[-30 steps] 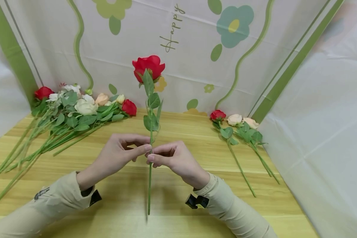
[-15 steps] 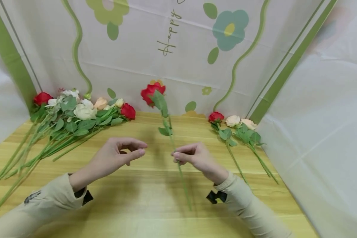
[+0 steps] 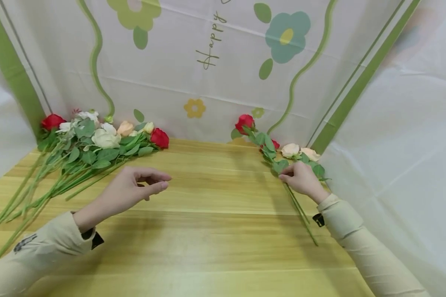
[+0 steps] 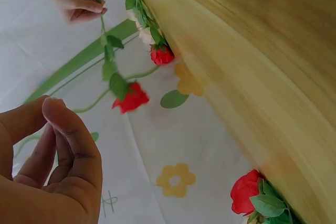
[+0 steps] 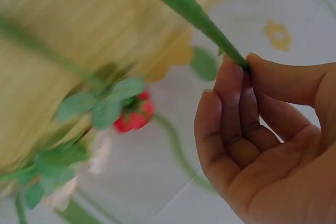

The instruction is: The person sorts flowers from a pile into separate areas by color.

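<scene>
My right hand [image 3: 302,179] pinches the green stem [image 5: 194,11] of a long red rose [image 3: 244,123] between thumb and fingertips, over the right side of the table. The rose leans to the upper left; in the left wrist view its bloom [image 4: 131,98] hangs apart from the flowers on the table. Partly hidden behind it lies a second red rose [image 3: 275,144], beside two pale peach roses [image 3: 290,150]. My left hand [image 3: 124,192] hovers left of the table's middle, holding nothing, its fingers loosely bent and its thumb near the index finger.
At the back left of the wooden table [image 3: 193,247] lies a pile of white, peach and red flowers [image 3: 107,139], long stems pointing toward the front left. A white printed cloth [image 3: 163,62] stands behind the table, and white sheeting [image 3: 401,173] borders its right side.
The left hand has let go of the red rose and drawn back left. The right hand has carried the rose from the middle to the right, over the flowers lying there.
</scene>
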A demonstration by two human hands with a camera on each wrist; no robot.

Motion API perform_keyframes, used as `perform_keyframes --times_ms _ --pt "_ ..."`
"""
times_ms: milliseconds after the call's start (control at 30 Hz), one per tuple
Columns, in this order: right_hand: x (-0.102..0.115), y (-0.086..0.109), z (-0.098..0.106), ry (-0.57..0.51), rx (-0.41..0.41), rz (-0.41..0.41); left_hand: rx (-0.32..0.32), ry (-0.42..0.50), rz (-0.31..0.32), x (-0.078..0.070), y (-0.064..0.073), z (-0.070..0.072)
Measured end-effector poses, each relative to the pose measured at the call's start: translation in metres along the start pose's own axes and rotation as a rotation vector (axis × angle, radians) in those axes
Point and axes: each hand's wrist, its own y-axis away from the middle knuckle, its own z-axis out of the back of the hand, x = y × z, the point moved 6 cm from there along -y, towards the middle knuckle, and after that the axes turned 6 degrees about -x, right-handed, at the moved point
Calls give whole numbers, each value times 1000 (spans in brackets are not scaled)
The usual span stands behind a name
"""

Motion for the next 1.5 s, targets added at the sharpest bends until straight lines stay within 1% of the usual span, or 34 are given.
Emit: perform_keyframes --times_ms 67,200,300,433,733,833,1000,1267,1500 --pt "-15 0 1 59 13 -6 2 -1 1 -1 1 1" --pt "-42 4 -2 116 54 -56 7 -12 -2 -2 1 2" --pt "-57 6 -8 128 98 -109 15 -17 -9 -3 1 3" --pt "-68 7 -17 121 160 -151 28 -19 -16 -4 1 4" --pt "-75 1 -34 158 282 -215 58 -29 -19 -6 3 4" --pt "-76 0 -40 180 302 -236 69 -37 -19 -6 2 3" --pt "-73 -3 -43 202 300 -236 85 -55 -6 -5 1 4" --pt "-67 -10 -47 253 277 -194 116 -81 -45 -8 2 4" --pt "-66 -11 -43 304 256 -221 121 -92 -51 -9 -1 4"
